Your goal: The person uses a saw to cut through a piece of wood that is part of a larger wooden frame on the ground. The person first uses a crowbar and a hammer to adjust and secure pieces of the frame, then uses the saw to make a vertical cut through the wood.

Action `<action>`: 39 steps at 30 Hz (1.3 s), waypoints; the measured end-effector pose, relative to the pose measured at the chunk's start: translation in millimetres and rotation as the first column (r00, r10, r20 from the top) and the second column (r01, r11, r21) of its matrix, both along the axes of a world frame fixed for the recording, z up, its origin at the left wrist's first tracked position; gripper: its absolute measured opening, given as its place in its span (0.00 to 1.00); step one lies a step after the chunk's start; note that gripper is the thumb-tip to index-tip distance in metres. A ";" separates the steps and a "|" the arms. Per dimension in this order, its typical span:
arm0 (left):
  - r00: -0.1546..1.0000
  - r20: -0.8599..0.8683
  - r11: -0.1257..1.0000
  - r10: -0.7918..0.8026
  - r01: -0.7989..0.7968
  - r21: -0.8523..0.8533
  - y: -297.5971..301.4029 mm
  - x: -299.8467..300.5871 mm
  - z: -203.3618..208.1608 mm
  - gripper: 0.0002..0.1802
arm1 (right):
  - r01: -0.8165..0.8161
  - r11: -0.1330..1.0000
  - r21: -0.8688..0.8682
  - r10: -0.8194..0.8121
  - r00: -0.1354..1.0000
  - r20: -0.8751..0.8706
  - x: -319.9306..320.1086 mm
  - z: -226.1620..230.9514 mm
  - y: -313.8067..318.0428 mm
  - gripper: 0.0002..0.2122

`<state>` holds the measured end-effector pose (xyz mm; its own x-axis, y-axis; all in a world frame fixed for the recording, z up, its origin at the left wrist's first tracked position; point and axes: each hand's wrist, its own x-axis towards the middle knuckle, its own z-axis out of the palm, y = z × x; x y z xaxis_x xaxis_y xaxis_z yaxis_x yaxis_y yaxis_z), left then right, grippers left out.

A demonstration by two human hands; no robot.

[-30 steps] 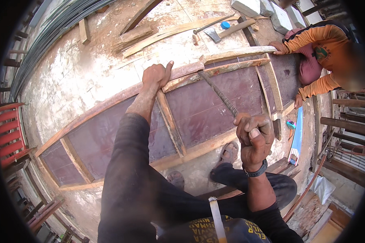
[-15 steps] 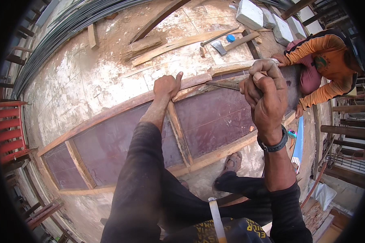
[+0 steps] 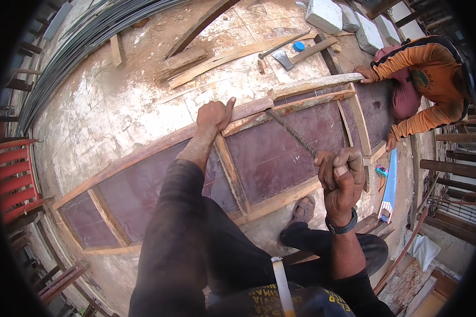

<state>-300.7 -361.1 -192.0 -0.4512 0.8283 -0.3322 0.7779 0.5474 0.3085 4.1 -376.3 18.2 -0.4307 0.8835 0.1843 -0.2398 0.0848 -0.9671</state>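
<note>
While the right hand (image 3: 342,177) is clenched around the near end of a ribbed steel bar (image 3: 296,134), this bar lies ahead and to the left of its fingers, with the long axis running slantwise away to the end of the reddish upper rail (image 3: 158,146) of the wooden frame (image 3: 230,170). The left hand (image 3: 214,116) is nearer to this far tip; it rests over the rail, thumb stretched out, but its fingertips are hidden, so I cannot tell whether they grip. The left arm reaches well forward; the right fist has its curled fingers facing upward.
</note>
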 end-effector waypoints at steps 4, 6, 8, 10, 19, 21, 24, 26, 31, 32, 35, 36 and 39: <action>1.000 0.020 1.000 0.005 -0.004 -0.014 1.6 -0.7 -5.2 0.47 | 0.021 1.000 -0.012 -0.021 0.999 0.033 18.0 -12.9 -24.3 0.04; 1.000 0.007 0.999 0.024 -0.024 -0.033 -2.9 -5.1 -6.4 0.47 | 0.015 0.999 -0.031 -0.014 0.999 0.046 30.0 -23.9 -37.7 0.04; 0.999 0.042 0.999 0.034 -0.032 -0.041 -3.3 -1.0 0.1 0.46 | 0.055 0.997 -0.050 -0.051 0.996 0.072 43.4 -31.3 -51.9 0.05; 0.998 0.042 0.998 0.056 -0.055 -0.018 4.7 -2.1 6.1 0.46 | 0.069 0.998 -0.007 -0.069 0.996 0.058 61.7 -55.9 -62.3 0.04; 1.000 0.006 0.999 -0.007 0.007 0.036 1.9 -13.6 -17.1 0.46 | -0.016 0.998 -0.055 0.016 1.000 -0.005 -12.2 21.0 0.8 0.04; 1.000 0.014 0.999 0.007 -0.008 0.040 2.8 -2.1 -9.8 0.46 | 0.033 0.999 -0.009 -0.033 0.999 -0.007 -30.1 52.2 11.0 0.04; 0.999 0.044 0.998 0.007 -0.010 0.067 2.5 1.0 -7.5 0.46 | 0.007 0.999 -0.037 -0.006 0.999 0.051 -44.0 68.5 24.5 0.04; 1.000 0.031 0.996 -0.004 0.001 0.088 -1.2 -5.6 -12.3 0.45 | -0.002 0.999 -0.040 0.005 0.997 0.078 -56.3 72.8 30.1 0.04; 0.993 0.116 1.000 0.003 -0.003 0.002 -1.4 -5.2 -1.0 0.43 | 0.029 0.995 -0.092 -0.025 0.999 0.043 -76.6 70.8 34.0 0.05; 0.993 0.117 1.000 0.003 -0.004 0.007 0.3 -4.6 2.7 0.43 | 0.033 0.996 -0.083 -0.030 0.999 0.037 -77.2 71.3 35.4 0.05; 0.993 0.119 1.000 0.008 -0.009 0.003 -0.7 -5.6 5.0 0.44 | 0.007 0.998 -0.055 -0.005 0.999 0.034 -82.8 72.0 43.5 0.05; 0.993 0.120 1.000 0.012 -0.012 -0.001 -2.0 -7.1 3.1 0.44 | -0.009 0.999 -0.049 0.011 0.999 0.038 -83.8 71.4 46.1 0.05; 0.992 0.123 1.000 0.007 -0.007 -0.003 0.5 -6.7 1.1 0.43 | -0.035 0.999 -0.041 0.036 0.999 0.036 -83.4 70.4 53.9 0.05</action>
<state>-307.3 -360.5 -190.9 -0.4124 0.8245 -0.3874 0.7300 0.5535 0.4008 -79.3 -322.5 88.6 -0.4677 0.8740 0.1321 -0.2061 0.0375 -0.9778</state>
